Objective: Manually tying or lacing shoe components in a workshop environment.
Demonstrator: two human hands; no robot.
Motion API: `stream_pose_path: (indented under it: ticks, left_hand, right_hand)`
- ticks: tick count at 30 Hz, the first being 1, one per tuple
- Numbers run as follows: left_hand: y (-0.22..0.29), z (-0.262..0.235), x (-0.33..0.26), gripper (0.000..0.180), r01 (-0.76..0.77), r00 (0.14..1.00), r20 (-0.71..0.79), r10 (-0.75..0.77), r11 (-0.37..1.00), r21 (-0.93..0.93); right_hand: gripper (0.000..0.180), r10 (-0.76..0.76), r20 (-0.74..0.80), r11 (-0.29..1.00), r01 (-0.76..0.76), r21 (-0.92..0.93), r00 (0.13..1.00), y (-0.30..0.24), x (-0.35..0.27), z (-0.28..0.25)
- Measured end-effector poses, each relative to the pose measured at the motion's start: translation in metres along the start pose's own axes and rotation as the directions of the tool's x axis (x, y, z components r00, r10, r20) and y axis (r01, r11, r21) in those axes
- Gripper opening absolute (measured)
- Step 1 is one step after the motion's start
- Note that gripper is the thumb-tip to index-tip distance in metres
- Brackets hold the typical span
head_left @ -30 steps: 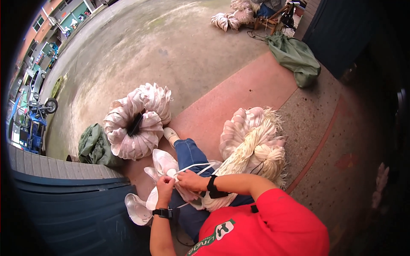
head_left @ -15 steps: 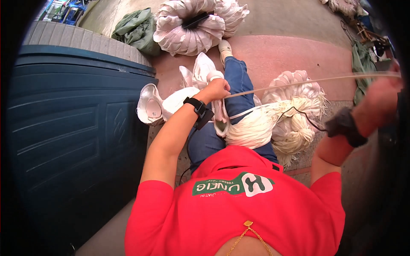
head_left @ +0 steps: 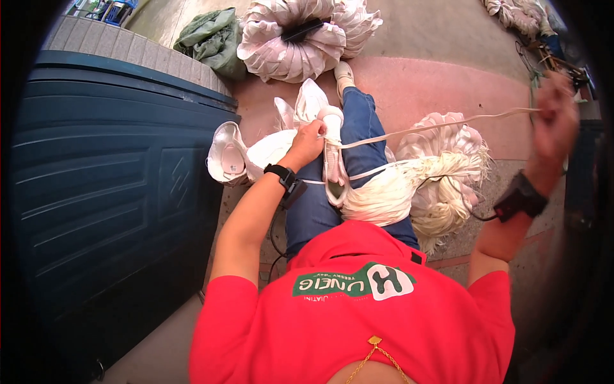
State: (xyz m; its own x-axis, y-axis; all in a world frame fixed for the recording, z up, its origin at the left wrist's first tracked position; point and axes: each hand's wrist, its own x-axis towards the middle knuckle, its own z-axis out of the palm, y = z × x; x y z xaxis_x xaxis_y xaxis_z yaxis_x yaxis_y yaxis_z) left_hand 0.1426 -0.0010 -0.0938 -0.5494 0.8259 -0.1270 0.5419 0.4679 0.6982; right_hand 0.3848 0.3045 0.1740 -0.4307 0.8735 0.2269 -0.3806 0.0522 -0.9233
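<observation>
Across my thighs lies a pale pink-white shoe upper [head_left: 334, 168], its opening toward me. My left hand [head_left: 308, 142] pinches at its left edge, beside the tongue; the fingertips are partly hidden. A long flat off-white shoelace [head_left: 441, 125] runs from the upper's eyelets up to the far right. There my right hand [head_left: 554, 125], slightly blurred, is closed around its other end, and the lace sags a little. A thick bundle of cream shoelaces [head_left: 384, 195] rests over my right thigh.
White shoe uppers [head_left: 227, 153] lie by my left leg. Strung rings of pinkish uppers stand on the floor, one ahead [head_left: 272, 54] and one right [head_left: 438, 137]. A green cloth heap [head_left: 214, 41] lies at front left. A dark blue panelled door [head_left: 121, 173] borders my left side.
My left hand has shifted left, from the lace side to the upper's left edge. My right hand has come slightly inward, and the lace, taut before, now hangs looser.
</observation>
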Motion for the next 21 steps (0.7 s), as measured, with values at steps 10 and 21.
stream_pose_path:
  ticks: [10,21]
  left_hand:
    - [0.014,-0.015,-0.008,0.013,-0.181,0.976,-0.047,0.212,0.914,0.363]
    - [0.014,-0.012,-0.032,0.009,-0.100,0.994,0.020,0.106,0.842,0.530]
  right_hand:
    - [0.020,0.669,0.529,0.655,-0.077,-0.752,0.522,0.236,-0.171,0.108]
    - [0.011,0.378,0.704,0.392,0.585,-0.710,0.601,0.270,-0.203,0.132]
